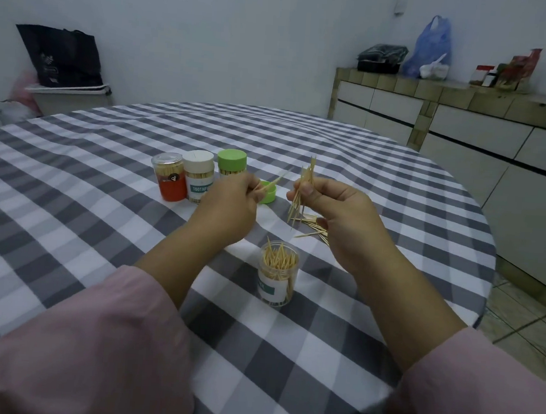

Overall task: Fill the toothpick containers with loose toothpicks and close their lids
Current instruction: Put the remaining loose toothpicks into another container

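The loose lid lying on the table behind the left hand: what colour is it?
Light green, seen in the head view: the loose lid.

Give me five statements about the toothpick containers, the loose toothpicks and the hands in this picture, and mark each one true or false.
1. The open container nearest the person has no lid on. True.
2. The right hand is empty. False: it holds a bundle of toothpicks in its grip.
3. Three closed containers stand in a row beyond the hands. True.
4. The loose green lid sits on the open container. False: it lies on the tablecloth by the left hand.
5. Loose toothpicks lie on the tablecloth under the right hand. True.
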